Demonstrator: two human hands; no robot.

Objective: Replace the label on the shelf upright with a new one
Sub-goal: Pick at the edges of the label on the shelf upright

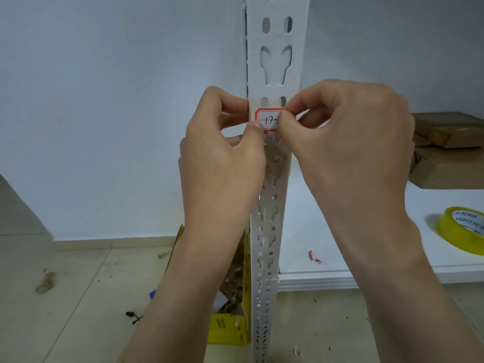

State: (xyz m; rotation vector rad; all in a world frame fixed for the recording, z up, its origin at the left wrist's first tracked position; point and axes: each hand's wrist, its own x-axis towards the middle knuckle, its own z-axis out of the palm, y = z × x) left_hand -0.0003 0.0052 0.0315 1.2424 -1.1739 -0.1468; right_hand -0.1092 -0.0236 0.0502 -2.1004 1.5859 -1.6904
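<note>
A white slotted shelf upright (pixel 275 61) runs down the middle of the view. Against its face lies a small white label (pixel 268 119) with a red border and "17" handwritten on it. My left hand (pixel 222 158) pinches the label's left edge between thumb and forefinger. My right hand (pixel 348 142) pinches its right edge, hiding the rest of the writing. Below the label, sticky residue (pixel 276 161) with a black mark and red flecks stains the upright.
A white shelf board (pixel 327 244) extends right, holding a yellow tape roll (pixel 462 226), cardboard boxes (pixel 450 153) and a torn red-edged scrap (pixel 313 256). A yellow box (pixel 230 331) of debris stands on the tiled floor left of the upright. The white wall is close behind.
</note>
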